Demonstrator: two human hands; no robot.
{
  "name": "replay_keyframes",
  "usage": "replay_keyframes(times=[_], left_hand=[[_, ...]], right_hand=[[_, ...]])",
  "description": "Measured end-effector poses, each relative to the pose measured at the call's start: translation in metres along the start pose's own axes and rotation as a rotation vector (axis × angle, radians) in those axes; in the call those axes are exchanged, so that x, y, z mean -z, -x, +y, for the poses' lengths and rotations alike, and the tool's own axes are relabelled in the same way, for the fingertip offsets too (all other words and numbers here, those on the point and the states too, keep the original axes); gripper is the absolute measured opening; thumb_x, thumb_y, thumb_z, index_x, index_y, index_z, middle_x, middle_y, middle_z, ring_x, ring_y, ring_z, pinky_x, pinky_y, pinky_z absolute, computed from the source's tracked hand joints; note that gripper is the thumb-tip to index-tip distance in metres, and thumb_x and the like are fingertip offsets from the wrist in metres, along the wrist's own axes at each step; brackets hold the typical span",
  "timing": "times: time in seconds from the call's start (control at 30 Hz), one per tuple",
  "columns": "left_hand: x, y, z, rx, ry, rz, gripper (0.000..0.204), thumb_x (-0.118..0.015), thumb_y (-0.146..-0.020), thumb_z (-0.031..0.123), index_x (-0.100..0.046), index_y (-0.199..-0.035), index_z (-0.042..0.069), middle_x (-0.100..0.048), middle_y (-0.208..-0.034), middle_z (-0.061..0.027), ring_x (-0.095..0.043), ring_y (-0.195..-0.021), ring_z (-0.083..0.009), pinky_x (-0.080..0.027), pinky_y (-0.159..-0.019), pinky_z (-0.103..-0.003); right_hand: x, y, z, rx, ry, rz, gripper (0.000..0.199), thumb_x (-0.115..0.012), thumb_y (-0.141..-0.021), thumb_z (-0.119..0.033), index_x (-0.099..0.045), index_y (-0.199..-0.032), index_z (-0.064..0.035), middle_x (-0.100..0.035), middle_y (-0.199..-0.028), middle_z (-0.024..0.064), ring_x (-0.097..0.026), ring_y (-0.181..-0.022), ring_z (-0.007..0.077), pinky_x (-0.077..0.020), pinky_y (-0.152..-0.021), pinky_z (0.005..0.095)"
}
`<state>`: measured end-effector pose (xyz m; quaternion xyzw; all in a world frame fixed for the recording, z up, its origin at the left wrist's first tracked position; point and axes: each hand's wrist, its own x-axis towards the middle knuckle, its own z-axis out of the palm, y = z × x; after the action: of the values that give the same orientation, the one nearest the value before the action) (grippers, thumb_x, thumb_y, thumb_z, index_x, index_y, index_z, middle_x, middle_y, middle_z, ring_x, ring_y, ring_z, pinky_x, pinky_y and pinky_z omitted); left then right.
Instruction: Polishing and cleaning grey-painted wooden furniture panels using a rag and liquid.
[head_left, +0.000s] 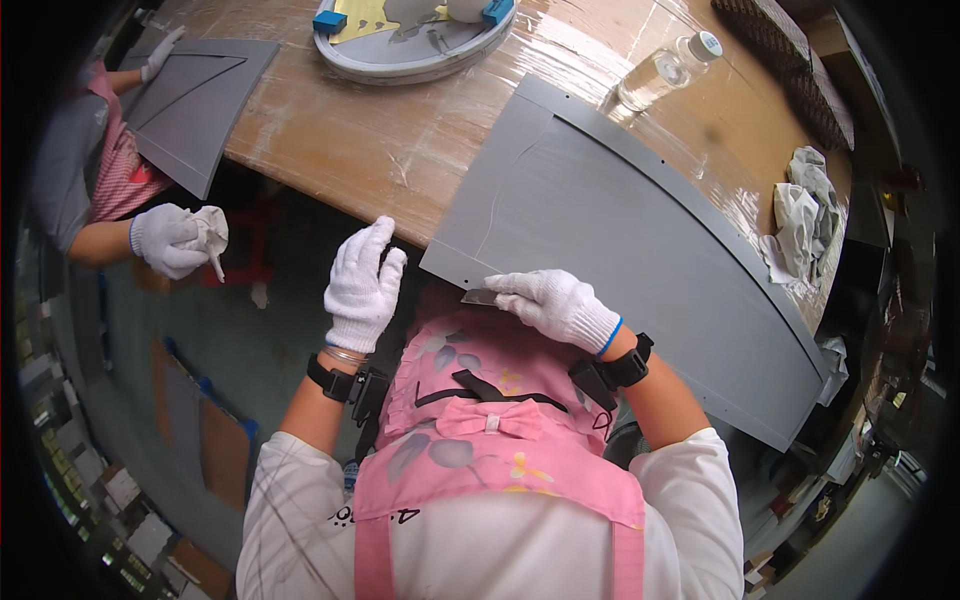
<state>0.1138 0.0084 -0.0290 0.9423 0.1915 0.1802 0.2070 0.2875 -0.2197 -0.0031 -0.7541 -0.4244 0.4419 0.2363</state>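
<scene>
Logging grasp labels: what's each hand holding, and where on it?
Right hand pinches a small flat blade by its rear end, at the grey panel's near edge. Left hand holds nothing.

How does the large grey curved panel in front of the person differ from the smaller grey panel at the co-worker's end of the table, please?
The large grey curved panel lies nearest, overhanging the table edge, with the right hand pressing a small blade to its edge. The smaller grey panel lies far left, touched by a co-worker's gloved hand. Both are flat, grey and scored with thin lines.
</scene>
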Motion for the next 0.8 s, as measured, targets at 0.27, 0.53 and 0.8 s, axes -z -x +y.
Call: replay_keyframes(times=[0.27,0.53,0.8], left_hand=[[-0.036,-0.023,0.051,-0.471,-0.213,-0.315,0.068,-0.054,-0.096,0.042,-0.037,-0.151,0.005,-0.032,-0.158,-0.0176,-0.025,-0.148,-0.0357,-0.015,-0.122,-0.050],[-0.036,0.007,0.099,-0.682,0.046,-0.465,0.052,-0.055,-0.097,0.039,-0.055,-0.135,0.003,-0.054,-0.139,-0.0179,-0.047,-0.133,-0.0372,-0.032,-0.116,-0.050],[-0.048,0.009,0.141,-0.669,0.013,-0.408,0.050,-0.058,-0.096,0.034,-0.055,-0.136,0.004,-0.054,-0.140,-0.0170,-0.048,-0.133,-0.0361,-0.033,-0.116,-0.047]], right_hand=[[-0.031,0.094,0.005,-0.198,-0.231,0.161,0.031,-0.060,-0.096,-0.029,-0.064,-0.120,-0.0103,-0.072,-0.099,0.0107,-0.071,-0.089,0.0254,-0.0546,-0.080,0.0358],[-0.082,0.141,0.056,-0.238,0.248,1.033,0.012,-0.068,-0.084,-0.018,-0.060,-0.084,-0.0088,-0.056,-0.072,0.0119,-0.060,-0.069,0.0338,-0.0491,-0.063,0.0470],[-0.089,0.296,0.165,-0.903,0.443,1.228,0.019,-0.061,-0.093,-0.024,-0.061,-0.102,-0.0070,-0.064,-0.089,0.0154,-0.065,-0.082,0.0352,-0.0539,-0.071,0.0461]])
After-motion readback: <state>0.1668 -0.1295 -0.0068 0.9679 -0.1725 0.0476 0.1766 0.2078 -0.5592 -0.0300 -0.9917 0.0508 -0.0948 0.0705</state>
